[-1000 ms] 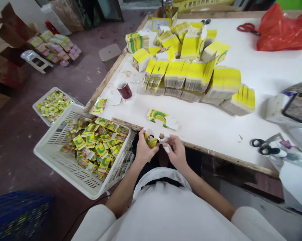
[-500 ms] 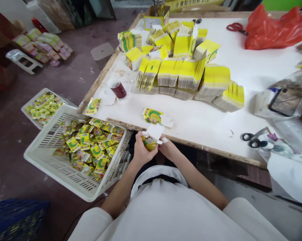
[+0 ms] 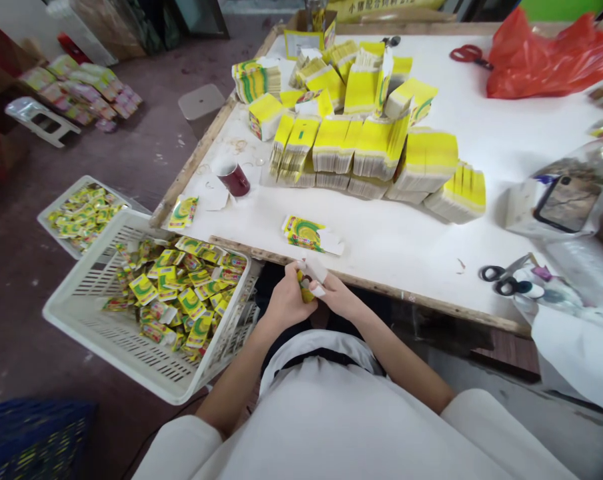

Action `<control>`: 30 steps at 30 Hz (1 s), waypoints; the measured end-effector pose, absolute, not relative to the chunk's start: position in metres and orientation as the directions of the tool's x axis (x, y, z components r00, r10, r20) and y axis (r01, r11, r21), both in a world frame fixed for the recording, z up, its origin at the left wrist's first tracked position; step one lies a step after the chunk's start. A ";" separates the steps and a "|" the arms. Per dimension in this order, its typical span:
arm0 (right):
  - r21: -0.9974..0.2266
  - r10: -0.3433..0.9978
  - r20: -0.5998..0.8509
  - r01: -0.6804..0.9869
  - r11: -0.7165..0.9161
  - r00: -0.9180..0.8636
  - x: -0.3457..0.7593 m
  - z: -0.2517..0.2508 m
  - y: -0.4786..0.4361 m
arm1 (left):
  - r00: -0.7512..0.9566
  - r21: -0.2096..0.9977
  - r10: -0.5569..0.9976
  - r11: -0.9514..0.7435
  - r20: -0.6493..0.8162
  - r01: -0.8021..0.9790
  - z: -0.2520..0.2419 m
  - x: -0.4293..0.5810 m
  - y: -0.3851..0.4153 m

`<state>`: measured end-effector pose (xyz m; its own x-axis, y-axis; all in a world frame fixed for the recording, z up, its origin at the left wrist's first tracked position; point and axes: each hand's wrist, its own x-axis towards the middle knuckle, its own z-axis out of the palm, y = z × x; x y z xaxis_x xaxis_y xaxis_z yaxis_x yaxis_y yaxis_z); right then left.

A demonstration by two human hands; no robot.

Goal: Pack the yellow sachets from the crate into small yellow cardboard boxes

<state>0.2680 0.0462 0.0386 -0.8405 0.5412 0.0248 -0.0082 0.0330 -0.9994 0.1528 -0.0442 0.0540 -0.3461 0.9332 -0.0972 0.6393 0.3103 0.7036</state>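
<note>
Just off the table's front edge, a small yellow carton [image 3: 306, 294] is held between my two hands. My left hand [image 3: 285, 299] wraps its left side with closed fingers. My right hand [image 3: 342, 297] pinches the right side, by a white flap [image 3: 316, 269] that sticks up. The carton's inside and most of its printed face are hidden by my fingers. On the table in front of my hands lies a flattened yellow-green carton [image 3: 304, 233] with its white flap out to the right.
Rows of flat yellow cartons [image 3: 336, 137] stand across the table [image 3: 406, 240]. At my left, a white plastic crate [image 3: 96, 337] holds many cartons. A maroon mug [image 3: 235, 180], scissors [image 3: 506, 279], a phone [image 3: 564, 203] and a red bag [image 3: 541, 63] are also on the table.
My right hand has shifted up and left over the carton, and its wide white flap now shows narrower between my fingers. The things on the table have stayed in place.
</note>
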 end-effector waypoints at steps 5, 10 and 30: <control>-0.917 0.579 0.215 0.041 0.397 -0.787 0.273 0.031 0.042 | -0.342 0.694 0.939 0.224 0.034 0.685 0.045 0.149 -0.040; -0.856 0.598 0.281 0.086 0.510 -0.750 0.279 0.020 0.055 | -0.418 0.609 0.905 0.290 0.076 0.739 0.053 0.141 -0.046; -0.776 0.329 0.312 -0.040 0.630 -0.891 0.293 0.038 0.086 | -0.256 0.622 0.963 0.149 0.086 0.769 0.079 0.119 -0.043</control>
<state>0.2933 0.0862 0.0377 -0.8913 0.3287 0.3124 -0.0397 0.6296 -0.7759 0.1188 -0.0434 0.0790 -0.2561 0.9628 0.0858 0.7689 0.1491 0.6218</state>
